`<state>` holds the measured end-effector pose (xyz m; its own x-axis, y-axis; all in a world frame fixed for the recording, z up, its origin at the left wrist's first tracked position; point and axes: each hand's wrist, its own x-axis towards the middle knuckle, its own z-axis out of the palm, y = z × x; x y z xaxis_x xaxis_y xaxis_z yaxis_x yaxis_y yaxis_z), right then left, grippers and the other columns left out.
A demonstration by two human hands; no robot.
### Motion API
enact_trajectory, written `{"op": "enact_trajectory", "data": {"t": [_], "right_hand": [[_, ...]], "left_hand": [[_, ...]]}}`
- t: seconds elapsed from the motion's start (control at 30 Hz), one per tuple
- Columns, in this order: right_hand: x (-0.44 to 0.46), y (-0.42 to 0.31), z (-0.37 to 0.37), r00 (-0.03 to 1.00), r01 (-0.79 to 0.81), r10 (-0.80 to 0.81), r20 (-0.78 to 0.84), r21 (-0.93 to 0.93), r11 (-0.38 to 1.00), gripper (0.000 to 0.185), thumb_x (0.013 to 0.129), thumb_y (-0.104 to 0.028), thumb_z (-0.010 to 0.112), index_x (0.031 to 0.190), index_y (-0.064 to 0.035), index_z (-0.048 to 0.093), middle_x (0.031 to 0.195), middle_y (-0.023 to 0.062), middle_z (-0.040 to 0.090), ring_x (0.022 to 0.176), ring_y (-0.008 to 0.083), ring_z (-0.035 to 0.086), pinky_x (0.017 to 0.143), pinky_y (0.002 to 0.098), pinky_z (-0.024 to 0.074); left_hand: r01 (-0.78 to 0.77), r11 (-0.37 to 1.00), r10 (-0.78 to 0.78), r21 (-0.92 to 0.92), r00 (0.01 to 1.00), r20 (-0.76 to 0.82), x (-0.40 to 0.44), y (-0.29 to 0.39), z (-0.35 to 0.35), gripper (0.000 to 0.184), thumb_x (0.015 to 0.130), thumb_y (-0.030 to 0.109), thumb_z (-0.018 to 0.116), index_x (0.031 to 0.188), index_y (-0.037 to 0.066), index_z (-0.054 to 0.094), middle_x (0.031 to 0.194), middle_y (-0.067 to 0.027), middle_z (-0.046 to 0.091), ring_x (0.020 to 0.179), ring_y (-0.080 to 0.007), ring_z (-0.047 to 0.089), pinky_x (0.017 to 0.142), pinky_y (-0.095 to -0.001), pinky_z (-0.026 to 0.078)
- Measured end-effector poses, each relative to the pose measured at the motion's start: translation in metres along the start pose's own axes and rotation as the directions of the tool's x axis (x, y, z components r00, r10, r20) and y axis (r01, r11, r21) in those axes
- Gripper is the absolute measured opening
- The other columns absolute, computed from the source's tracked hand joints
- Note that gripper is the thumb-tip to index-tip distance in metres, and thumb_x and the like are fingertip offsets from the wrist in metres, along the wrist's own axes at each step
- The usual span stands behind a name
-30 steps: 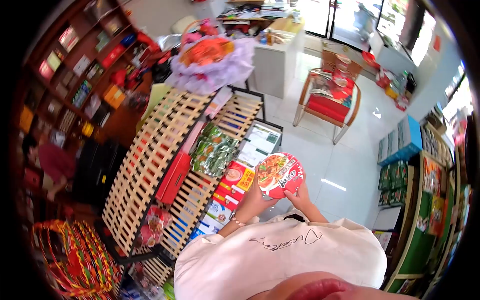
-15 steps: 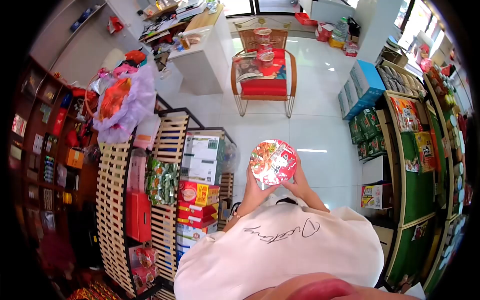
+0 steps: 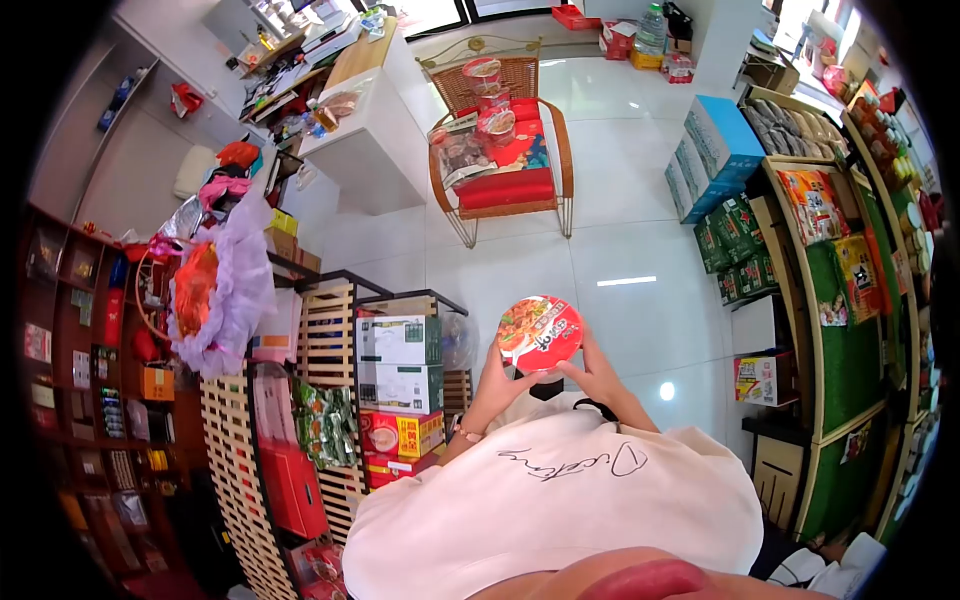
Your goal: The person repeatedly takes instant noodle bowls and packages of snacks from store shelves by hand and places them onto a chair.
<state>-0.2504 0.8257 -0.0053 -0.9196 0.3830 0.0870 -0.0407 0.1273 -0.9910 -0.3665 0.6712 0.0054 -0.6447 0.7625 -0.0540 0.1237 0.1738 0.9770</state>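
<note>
A round red instant noodle bowl (image 3: pixel 541 333) with a food picture on its lid is held in front of my chest, lid turned up toward me. My left hand (image 3: pixel 492 388) grips its left side and lower edge. On the right side, my right hand (image 3: pixel 597 374) wraps it with the thumb at the near rim. Farther ahead, more noodle bowls (image 3: pixel 496 124) sit on a wicker armchair (image 3: pixel 506 196) with a red seat. Their exact stacking is hard to make out.
To my left, a slatted wooden rack (image 3: pixel 328 330) carries cartons (image 3: pixel 400 341) and green packets (image 3: pixel 325 424). On the right are shelves (image 3: pixel 848 390) with packaged food and blue boxes (image 3: pixel 716 150). A white counter (image 3: pixel 372 140) stands left of the chair, on a tiled floor (image 3: pixel 620 240).
The noodle bowl's lid has lost its glare and is tilted differently, with its print turned. The view has shifted, so the chair appears farther left. Both hands keep their hold.
</note>
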Motion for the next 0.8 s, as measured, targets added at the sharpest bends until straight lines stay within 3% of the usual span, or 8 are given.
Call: {"op": "enact_trajectory", "data": {"t": [0.1, 0.33, 0.4, 0.43, 0.57, 0.67, 0.73, 0.8], "right_hand": [[0.042, 0.005, -0.023, 0.998, -0.061, 0.061, -0.028, 0.000, 0.998, 0.081, 0.076, -0.025, 0.062, 0.133, 0.0022, 0.012, 0.133, 0.0186, 0.028, 0.123, 0.0268, 0.028, 0.102, 0.0351, 0.0206], [0.177, 0.001, -0.081, 0.991, -0.013, 0.002, -0.134, -0.078, 0.997, 0.078, 0.077, -0.021, 0.061, 0.135, -0.0023, 0.010, 0.131, 0.0175, 0.030, 0.119, 0.0253, 0.033, 0.099, 0.0353, 0.0261], [0.216, 0.002, -0.089, 0.989, -0.011, 0.006, -0.147, -0.037, 0.999, 0.072, 0.079, -0.019, 0.059, 0.134, -0.0044, 0.014, 0.127, 0.0149, 0.035, 0.114, 0.0222, 0.039, 0.096, 0.0350, 0.0303], [0.237, 0.005, -0.093, 0.989, -0.018, 0.017, -0.145, -0.010, 1.000, 0.070, 0.079, -0.018, 0.058, 0.134, -0.0046, 0.016, 0.126, 0.0142, 0.037, 0.112, 0.0214, 0.041, 0.095, 0.0348, 0.0310], [0.301, 0.012, -0.095, 0.975, -0.087, 0.113, -0.193, 0.139, 0.987, 0.059, 0.079, -0.017, 0.059, 0.129, -0.0037, 0.029, 0.118, 0.0115, 0.044, 0.103, 0.0173, 0.047, 0.085, 0.0317, 0.0403], [0.332, 0.044, -0.094, 0.949, -0.139, 0.153, -0.277, 0.067, 0.988, 0.055, 0.076, -0.018, 0.062, 0.123, -0.0024, 0.037, 0.110, 0.0113, 0.047, 0.095, 0.0167, 0.049, 0.074, 0.0275, 0.0457], [0.350, 0.081, -0.101, 0.928, -0.235, 0.214, -0.304, -0.032, 0.971, 0.055, 0.075, -0.018, 0.063, 0.122, -0.0029, 0.038, 0.107, 0.0114, 0.048, 0.094, 0.0170, 0.050, 0.071, 0.0259, 0.0464], [0.377, 0.107, -0.109, 0.905, -0.335, 0.356, -0.231, 0.128, 0.934, 0.053, 0.074, -0.018, 0.063, 0.120, -0.0046, 0.040, 0.104, 0.0108, 0.048, 0.089, 0.0162, 0.052, 0.065, 0.0241, 0.0488]], "left_hand": [[-0.040, 0.998, 0.038, 0.041, 0.999, 0.039, 0.062, -0.017, -0.004, 0.087, 0.061, 0.017, 0.076, 0.128, -0.001, 0.023, 0.120, -0.0143, 0.039, 0.111, -0.0222, 0.042, 0.092, -0.0327, 0.037], [-0.169, 0.986, 0.169, 0.001, 0.984, 0.049, 0.218, 0.021, -0.017, 0.082, 0.060, 0.022, 0.077, 0.125, 0.001, 0.031, 0.116, -0.0151, 0.042, 0.108, -0.0264, 0.044, 0.089, -0.0336, 0.038], [-0.198, 0.980, 0.197, 0.017, 0.979, 0.043, 0.254, 0.026, -0.026, 0.082, 0.060, 0.023, 0.077, 0.125, 0.001, 0.031, 0.116, -0.0153, 0.042, 0.108, -0.0267, 0.044, 0.089, -0.0340, 0.038], [-0.212, 0.976, 0.210, 0.052, 0.977, 0.044, 0.270, 0.030, -0.031, 0.074, 0.064, 0.009, 0.074, 0.123, 0.000, 0.030, 0.117, -0.0122, 0.046, 0.107, -0.0189, 0.047, 0.090, -0.0313, 0.038], [-0.211, 0.952, 0.225, 0.224, 0.973, -0.042, 0.316, 0.024, -0.050, 0.079, 0.061, 0.014, 0.076, 0.125, 0.001, 0.031, 0.116, -0.0126, 0.043, 0.105, -0.0213, 0.047, 0.087, -0.0311, 0.040], [0.059, 0.950, -0.029, 0.306, 0.994, -0.104, 0.337, 0.010, -0.060, 0.089, 0.056, 0.028, 0.079, 0.128, 0.007, 0.031, 0.108, -0.0131, 0.041, 0.105, -0.0246, 0.044, 0.081, -0.0310, 0.043], [0.173, 0.964, -0.160, 0.203, 0.984, -0.080, 0.355, -0.009, -0.064, 0.090, 0.055, 0.024, 0.079, 0.130, 0.009, 0.030, 0.106, -0.0119, 0.039, 0.095, -0.0220, 0.050, 0.078, -0.0307, 0.046], [0.290, 0.954, -0.286, 0.082, 0.957, -0.053, 0.376, -0.030, -0.067, 0.091, 0.055, 0.021, 0.079, 0.130, 0.009, 0.030, 0.107, -0.0121, 0.039, 0.090, -0.0211, 0.053, 0.077, -0.0310, 0.048]]}}
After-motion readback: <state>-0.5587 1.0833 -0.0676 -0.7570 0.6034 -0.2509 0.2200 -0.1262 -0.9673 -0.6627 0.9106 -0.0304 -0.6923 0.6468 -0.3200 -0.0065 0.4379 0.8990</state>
